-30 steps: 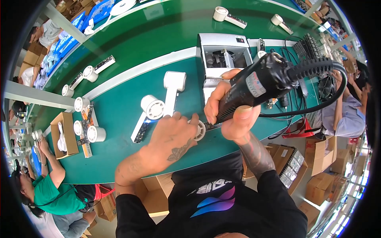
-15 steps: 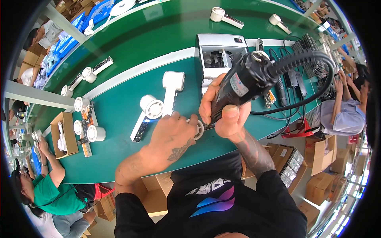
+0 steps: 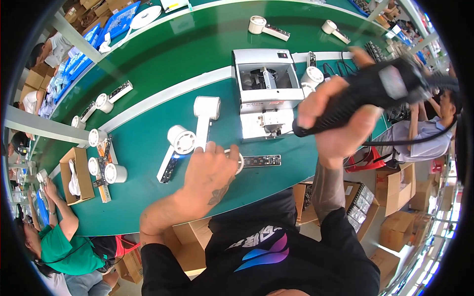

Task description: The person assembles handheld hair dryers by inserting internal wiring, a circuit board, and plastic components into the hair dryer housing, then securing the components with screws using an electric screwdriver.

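Note:
My right hand is wrapped round a black corded electric screwdriver, lifted to the right of a silver screw feeder; motion blurs it. The screwdriver's tip end points left, near the feeder's front. On the green mat my left hand grips the round white head of a handheld fan, most of it hidden under the fingers. That fan's handle lies open to the right, with a dark circuit board showing. Just beyond the left hand lie two more white fans, one with a closed handle and one with an exposed board.
At the left stand a cardboard box and several white fans. More fans lie on the green strip behind a white rail. Cables and the screwdriver's cord run at the right. People sit on both sides; cartons stand below the table.
My right hand has lifted the screwdriver off the fan and swung it right, uncovering the circuit board and the feeder's front. The left hand stays on the fan.

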`<state>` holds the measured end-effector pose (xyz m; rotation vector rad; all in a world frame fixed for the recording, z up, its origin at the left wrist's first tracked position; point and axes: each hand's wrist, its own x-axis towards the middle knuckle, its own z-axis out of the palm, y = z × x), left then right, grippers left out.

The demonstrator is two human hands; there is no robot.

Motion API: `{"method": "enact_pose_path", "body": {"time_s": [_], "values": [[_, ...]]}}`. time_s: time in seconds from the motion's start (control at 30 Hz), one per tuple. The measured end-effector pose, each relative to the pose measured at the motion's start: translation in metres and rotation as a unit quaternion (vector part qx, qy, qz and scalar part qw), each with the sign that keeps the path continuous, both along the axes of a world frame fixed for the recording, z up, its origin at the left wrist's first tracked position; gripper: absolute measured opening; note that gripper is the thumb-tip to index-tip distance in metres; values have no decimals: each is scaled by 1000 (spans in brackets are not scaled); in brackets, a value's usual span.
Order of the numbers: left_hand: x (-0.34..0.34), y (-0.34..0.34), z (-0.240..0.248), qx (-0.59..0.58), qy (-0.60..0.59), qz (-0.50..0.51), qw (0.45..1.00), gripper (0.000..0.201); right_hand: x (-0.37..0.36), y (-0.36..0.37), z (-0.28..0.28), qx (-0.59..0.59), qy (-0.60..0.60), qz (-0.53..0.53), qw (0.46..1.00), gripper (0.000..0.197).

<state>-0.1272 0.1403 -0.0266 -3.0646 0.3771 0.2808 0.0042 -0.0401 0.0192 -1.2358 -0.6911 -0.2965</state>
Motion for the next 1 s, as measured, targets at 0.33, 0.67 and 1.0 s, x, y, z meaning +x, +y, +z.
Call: {"method": "enact_pose_path", "body": {"time_s": [0.33, 0.67, 1.0], "values": [[-7, 10, -2, -107, -57, -38, 992, 38, -12, 25, -31, -60, 11, 24, 998, 77], [-3, 4, -7, -35, -13, -17, 999, 59, -50, 36, -47, -14, 127, 144, 981, 94], [-6, 10, -13, -64, -68, -44, 995, 28, -59, 41, -68, -18, 92, 190, 977, 86]]}}
